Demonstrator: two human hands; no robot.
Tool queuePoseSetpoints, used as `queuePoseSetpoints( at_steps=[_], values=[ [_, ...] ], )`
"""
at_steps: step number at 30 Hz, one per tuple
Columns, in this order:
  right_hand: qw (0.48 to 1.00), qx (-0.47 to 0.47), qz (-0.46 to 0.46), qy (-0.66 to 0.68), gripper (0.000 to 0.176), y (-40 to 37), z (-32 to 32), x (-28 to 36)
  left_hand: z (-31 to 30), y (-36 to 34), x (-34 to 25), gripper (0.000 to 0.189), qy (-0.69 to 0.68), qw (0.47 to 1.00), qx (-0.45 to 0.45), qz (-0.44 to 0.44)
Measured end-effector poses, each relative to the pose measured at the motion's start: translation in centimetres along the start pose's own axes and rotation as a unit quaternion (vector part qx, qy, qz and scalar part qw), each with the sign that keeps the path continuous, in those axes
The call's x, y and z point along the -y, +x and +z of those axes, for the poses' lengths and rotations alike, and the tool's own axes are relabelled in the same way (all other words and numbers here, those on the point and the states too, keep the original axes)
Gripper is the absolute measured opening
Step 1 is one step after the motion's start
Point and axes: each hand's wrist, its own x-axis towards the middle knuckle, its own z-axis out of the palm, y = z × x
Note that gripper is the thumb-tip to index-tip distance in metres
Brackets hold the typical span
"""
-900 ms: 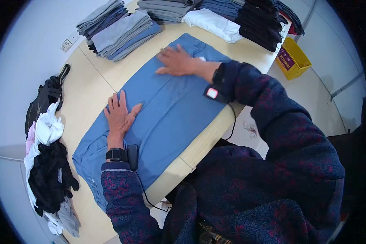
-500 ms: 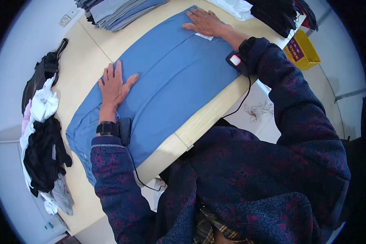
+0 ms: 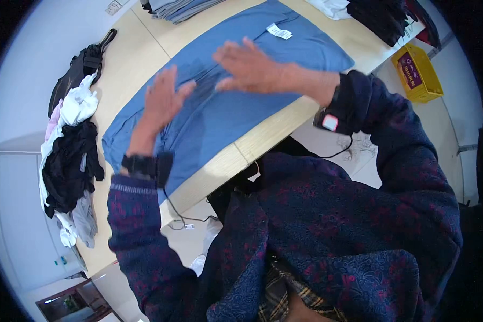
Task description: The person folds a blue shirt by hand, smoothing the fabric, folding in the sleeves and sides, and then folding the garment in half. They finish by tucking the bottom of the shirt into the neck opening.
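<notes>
A blue garment (image 3: 225, 121) lies spread over the table, with some wrinkles near its left end and a white label (image 3: 279, 31) toward its far right end. Over its left part is my left hand (image 3: 163, 102), fingers apart and holding nothing. My right hand (image 3: 252, 68) is above the garment's middle, slightly blurred, its fingers spread and empty. Whether either palm touches the cloth is hard to tell.
Loose black, white and grey clothes (image 3: 70, 166) lie along the table's left edge, below a black strapped item (image 3: 78, 72). Folded clothes (image 3: 185, 8) are stacked at the back. Dark clothes (image 3: 378, 19) and a yellow basket (image 3: 424, 78) are at right.
My right hand has moved left and nearer from the garment's far right end, uncovering the label. My left hand has shifted slightly right. The view has shifted, and the cloth is more wrinkled.
</notes>
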Motion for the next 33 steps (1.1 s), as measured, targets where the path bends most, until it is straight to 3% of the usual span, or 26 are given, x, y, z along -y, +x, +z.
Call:
queuePoseSetpoints(
  at_steps=[3,7,13,16,20,22,27,33],
  values=[
    [0.998,0.025,-0.042,0.035,0.079,-1.6,-0.6,3.2,-0.3,-5.4,-5.8,0.072,0.054,0.998,0.011,0.027],
    [0.995,0.057,-0.074,0.031,0.081,-2.5,0.7,4.0,2.9,-7.8,-5.7,0.068,0.07,0.997,-0.005,0.031],
    [0.997,-0.01,-0.076,0.02,0.082,-2.9,2.0,2.7,4.0,-7.7,-5.1,0.07,0.089,0.996,-0.022,0.018],
    [0.999,-0.011,-0.026,-0.033,0.083,-4.0,1.4,-0.9,4.0,-7.7,-5.1,0.071,0.105,0.994,-0.025,0.017],
    [0.983,0.104,0.096,-0.114,0.077,-6.9,-2.4,-8.1,4.1,-7.8,-5.2,0.071,0.091,0.995,-0.033,0.019],
    [0.975,0.051,0.135,-0.17,0.076,-8.8,-1.8,-12.5,4.0,-7.9,-5.3,0.071,0.085,0.995,-0.038,0.019],
    [0.972,0.035,0.183,-0.146,0.079,-10.4,-2.6,-15.3,4.3,-7.8,-5.1,0.07,0.094,0.994,-0.059,0.026],
    [0.991,-0.003,0.072,-0.109,0.073,-4.2,-2.3,-7.4,4.2,-8.0,-5.5,0.071,0.09,0.992,-0.083,0.023]
  ],
)
